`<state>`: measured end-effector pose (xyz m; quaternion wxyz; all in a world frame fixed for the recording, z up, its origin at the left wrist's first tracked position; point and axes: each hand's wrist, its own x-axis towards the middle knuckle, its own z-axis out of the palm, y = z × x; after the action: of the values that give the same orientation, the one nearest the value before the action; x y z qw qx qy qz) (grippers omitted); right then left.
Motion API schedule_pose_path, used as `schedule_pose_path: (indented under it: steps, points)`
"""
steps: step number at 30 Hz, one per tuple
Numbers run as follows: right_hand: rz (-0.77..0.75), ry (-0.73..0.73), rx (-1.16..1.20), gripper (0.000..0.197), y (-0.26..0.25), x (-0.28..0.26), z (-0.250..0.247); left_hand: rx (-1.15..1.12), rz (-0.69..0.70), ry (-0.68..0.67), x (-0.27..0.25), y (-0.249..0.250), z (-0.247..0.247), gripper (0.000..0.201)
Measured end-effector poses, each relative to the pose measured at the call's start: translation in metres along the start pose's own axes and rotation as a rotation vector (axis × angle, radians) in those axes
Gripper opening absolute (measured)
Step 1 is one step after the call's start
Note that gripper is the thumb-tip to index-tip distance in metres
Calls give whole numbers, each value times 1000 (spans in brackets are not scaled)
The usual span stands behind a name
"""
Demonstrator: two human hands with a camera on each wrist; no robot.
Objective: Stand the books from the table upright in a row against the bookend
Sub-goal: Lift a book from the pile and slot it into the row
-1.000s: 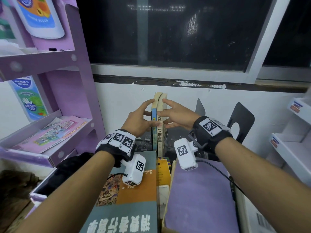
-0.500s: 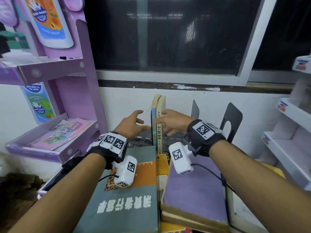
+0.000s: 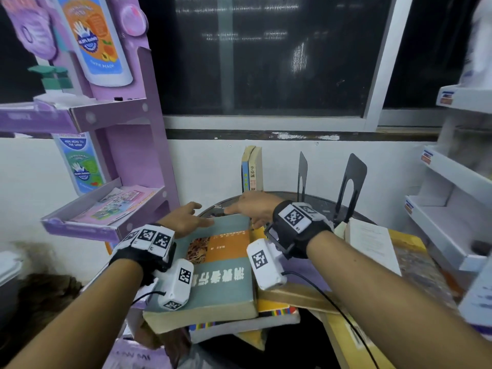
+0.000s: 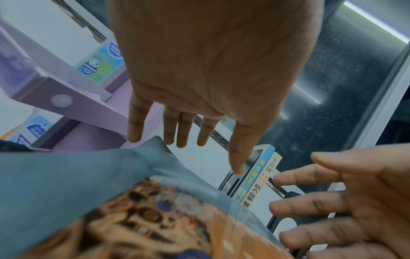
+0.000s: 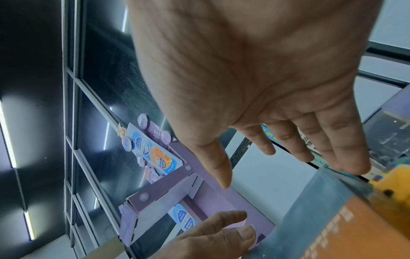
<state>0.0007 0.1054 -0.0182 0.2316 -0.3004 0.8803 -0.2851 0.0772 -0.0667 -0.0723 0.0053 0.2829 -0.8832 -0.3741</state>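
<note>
Two thin books (image 3: 251, 169) stand upright against the wall, with two black bookends (image 3: 351, 179) to their right. A thick grey-and-orange book (image 3: 221, 265) lies flat on top of a pile. My left hand (image 3: 195, 215) hovers open at its far left corner, fingers spread (image 4: 177, 133). My right hand (image 3: 239, 209) reaches open over its far edge, and its fingertips (image 5: 352, 166) come down at that edge. Neither hand holds anything. In the left wrist view the upright books (image 4: 259, 175) show just beyond the flat book (image 4: 66, 175).
A purple display shelf (image 3: 106, 225) stands close on the left and white shelves (image 3: 447, 230) on the right. More books lie stacked under the grey one, with a purple cover (image 3: 300, 272) and white pages (image 3: 372, 241) to the right. The round dark table's edge (image 3: 314, 198) shows behind.
Both hands let go of the two upright books and drew back and down to the far edge of the flat grey-and-orange book. The upright books stay standing.
</note>
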Motion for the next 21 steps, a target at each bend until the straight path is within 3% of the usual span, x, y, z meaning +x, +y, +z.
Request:
schedule_pose_path:
  steps: [2,6,10,13,21]
  points:
    - [-6,-8,-4,50,0,-5,8,-4,-21,4,-7,-6,0,75]
    - [-6,-1,-8,57,1,-9,20,-73,-103,-31,-18,-17,0,79]
    - [3,9,-48,61,1,-9,26,-113,-187,-116,-32,-23,2,70]
    - [12,-7,-111,63,3,-7,30,-113,-219,-135,-39,-26,3,81]
    - [-7,-17,-194,54,6,-7,32,-96,-229,-158,-39,-33,4,85]
